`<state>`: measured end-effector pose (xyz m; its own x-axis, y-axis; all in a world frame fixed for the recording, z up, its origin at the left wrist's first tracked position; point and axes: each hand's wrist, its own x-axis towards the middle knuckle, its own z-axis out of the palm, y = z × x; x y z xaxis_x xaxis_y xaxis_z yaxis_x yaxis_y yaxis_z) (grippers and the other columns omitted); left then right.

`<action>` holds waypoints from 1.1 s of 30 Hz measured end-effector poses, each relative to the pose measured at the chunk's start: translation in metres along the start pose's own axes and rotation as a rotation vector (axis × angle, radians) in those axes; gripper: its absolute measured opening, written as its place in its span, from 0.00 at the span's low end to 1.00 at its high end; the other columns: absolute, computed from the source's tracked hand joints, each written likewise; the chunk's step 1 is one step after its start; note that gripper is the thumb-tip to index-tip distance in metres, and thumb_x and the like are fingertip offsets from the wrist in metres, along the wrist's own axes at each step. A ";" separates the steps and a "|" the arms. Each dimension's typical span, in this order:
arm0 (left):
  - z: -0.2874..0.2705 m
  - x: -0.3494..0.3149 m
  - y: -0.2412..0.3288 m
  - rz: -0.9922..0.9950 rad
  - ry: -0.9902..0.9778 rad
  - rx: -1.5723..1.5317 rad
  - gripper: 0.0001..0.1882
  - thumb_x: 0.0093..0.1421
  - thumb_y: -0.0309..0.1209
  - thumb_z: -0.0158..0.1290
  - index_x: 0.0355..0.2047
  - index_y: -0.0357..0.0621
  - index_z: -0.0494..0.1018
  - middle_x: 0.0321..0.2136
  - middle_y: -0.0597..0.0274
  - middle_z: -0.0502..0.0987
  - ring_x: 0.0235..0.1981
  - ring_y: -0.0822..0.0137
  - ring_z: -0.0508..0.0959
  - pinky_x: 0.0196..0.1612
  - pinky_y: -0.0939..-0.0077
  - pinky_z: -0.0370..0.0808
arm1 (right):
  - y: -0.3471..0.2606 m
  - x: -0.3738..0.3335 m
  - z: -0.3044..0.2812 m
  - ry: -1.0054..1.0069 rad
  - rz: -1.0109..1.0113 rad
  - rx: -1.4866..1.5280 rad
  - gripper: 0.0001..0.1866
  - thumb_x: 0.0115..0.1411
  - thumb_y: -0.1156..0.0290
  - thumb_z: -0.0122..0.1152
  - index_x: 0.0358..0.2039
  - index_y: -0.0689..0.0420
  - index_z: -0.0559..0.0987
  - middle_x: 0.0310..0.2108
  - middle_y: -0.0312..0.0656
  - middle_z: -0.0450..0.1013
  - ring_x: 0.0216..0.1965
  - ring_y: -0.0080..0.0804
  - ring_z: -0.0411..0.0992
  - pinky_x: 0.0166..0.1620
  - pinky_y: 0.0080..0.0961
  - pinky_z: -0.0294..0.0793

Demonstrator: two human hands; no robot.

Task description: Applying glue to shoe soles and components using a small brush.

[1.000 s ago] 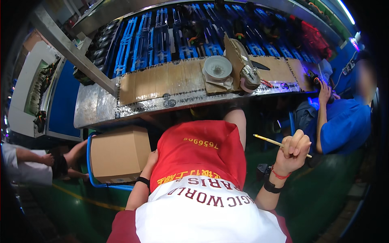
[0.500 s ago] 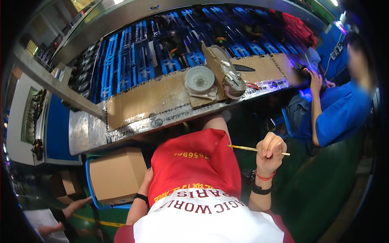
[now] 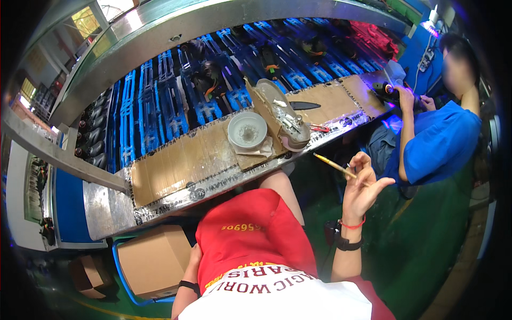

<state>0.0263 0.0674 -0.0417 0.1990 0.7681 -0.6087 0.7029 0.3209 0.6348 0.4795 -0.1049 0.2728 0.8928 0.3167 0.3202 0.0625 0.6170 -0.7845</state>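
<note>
My right hand (image 3: pixel 361 193) is raised over the floor beyond the bench's near edge. It holds a thin brush (image 3: pixel 336 166) with a yellowish handle between its fingers, thumb stretched out to the side. The brush's narrow end slants up and left toward the bench. My left hand (image 3: pixel 196 255) rests low against the side of the red apron (image 3: pixel 250 213), its fingers hidden. On the bench, a white bowl (image 3: pixel 247 130) with a little cloudy content stands on a folded cloth. Next to it lies a long greyish tray (image 3: pixel 290 128) holding small pale items.
Cardboard (image 3: pixel 170 176) covers the bench's near strip. Behind it, blue racks (image 3: pixel 128 117) carry several dark shoes. A dark flat pointed piece (image 3: pixel 305 105) and a red-handled tool (image 3: pixel 320 128) lie by the tray. A cardboard box (image 3: pixel 154 261) stands below left; a co-worker in blue (image 3: pixel 442 138) sits right.
My right hand has turned and loosened, thumb now spread, and the brush tilts more steeply up and left. The whole view has shifted; a person at the lower left has dropped out of sight.
</note>
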 end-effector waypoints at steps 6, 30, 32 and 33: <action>-0.012 -0.003 0.064 -0.093 -0.103 -0.545 0.35 0.66 0.54 0.32 0.51 0.31 0.68 0.48 0.53 0.74 0.49 0.63 0.72 0.53 0.72 0.66 | 0.014 0.017 -0.017 0.050 -0.072 -0.209 0.44 0.60 0.33 0.16 0.12 0.61 0.65 0.27 0.42 0.65 0.29 0.31 0.63 0.36 0.23 0.63; 0.129 -0.017 0.294 1.516 -0.529 0.373 0.09 0.55 0.33 0.52 0.29 0.39 0.72 0.27 0.56 0.72 0.31 0.55 0.75 0.31 0.62 0.74 | 0.074 -0.043 0.024 -0.254 0.057 -0.864 0.09 0.65 0.72 0.49 0.37 0.62 0.75 0.31 0.42 0.78 0.25 0.21 0.74 0.26 0.13 0.67; 0.129 -0.017 0.302 1.381 -0.613 0.466 0.12 0.55 0.36 0.53 0.30 0.39 0.73 0.28 0.53 0.74 0.33 0.54 0.75 0.33 0.63 0.74 | 0.076 -0.040 0.026 -0.249 0.088 -0.879 0.08 0.64 0.72 0.49 0.37 0.62 0.75 0.31 0.41 0.78 0.25 0.21 0.74 0.27 0.14 0.67; 0.123 -0.021 0.310 1.244 -0.696 0.561 0.15 0.55 0.40 0.54 0.32 0.38 0.73 0.29 0.51 0.75 0.36 0.53 0.75 0.35 0.63 0.74 | 0.076 -0.039 0.026 -0.253 0.080 -0.910 0.08 0.64 0.72 0.50 0.37 0.62 0.75 0.31 0.41 0.78 0.25 0.21 0.74 0.27 0.14 0.68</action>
<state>0.3239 0.0827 0.1088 0.9965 -0.0724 -0.0407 -0.0191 -0.6765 0.7362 0.4378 -0.0510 0.2146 0.7927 0.5467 0.2698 0.4247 -0.1777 -0.8877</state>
